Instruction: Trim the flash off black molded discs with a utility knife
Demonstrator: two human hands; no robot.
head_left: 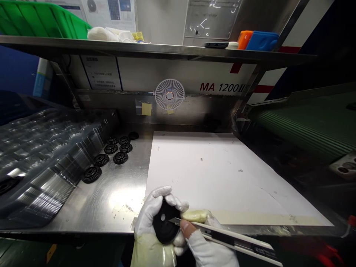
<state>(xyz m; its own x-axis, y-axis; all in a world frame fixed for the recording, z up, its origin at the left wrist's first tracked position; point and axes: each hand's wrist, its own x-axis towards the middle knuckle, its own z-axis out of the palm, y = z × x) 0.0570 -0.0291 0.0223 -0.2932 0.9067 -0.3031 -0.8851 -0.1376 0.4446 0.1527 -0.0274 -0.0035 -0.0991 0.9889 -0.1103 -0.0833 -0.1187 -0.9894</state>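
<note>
The left hand (146, 218) clutched a part-hidden disc (166, 231), the right hand (213, 248) a blurrily lettered knife (240, 243); "MA 1200II" (222, 87) stood beyond the disc.

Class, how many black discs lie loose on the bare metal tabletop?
8 black discs, just right of the clear trays: one farthest back, three pairs successively nearer, and one nearest the front. The trays may hide more.
</note>
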